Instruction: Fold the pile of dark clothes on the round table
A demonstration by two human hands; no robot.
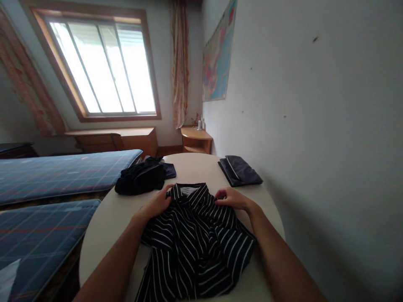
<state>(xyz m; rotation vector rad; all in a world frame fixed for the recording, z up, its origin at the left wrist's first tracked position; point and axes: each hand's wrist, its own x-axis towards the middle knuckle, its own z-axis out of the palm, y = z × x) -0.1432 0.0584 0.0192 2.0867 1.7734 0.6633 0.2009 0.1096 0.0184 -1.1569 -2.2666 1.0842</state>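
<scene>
A black shirt with white stripes (195,235) lies spread and rumpled on the round table, its collar pointing away from me. At the shoulder left of the collar, my left hand (160,202) is closed on the fabric, with some fingertips hidden behind the cloth. My right hand (232,198) pinches the opposite shoulder, fingers curled and thumb against the fabric. Both sleeves fall toward the near side, partly crumpled.
The cream round table (103,235) stands close to the white wall (330,147). Toward its far side are a dark heap of clothing (141,178) and a folded dark garment (242,171). Blue plaid mattresses (63,172) lie to the left. A corner shelf (197,134) stands behind.
</scene>
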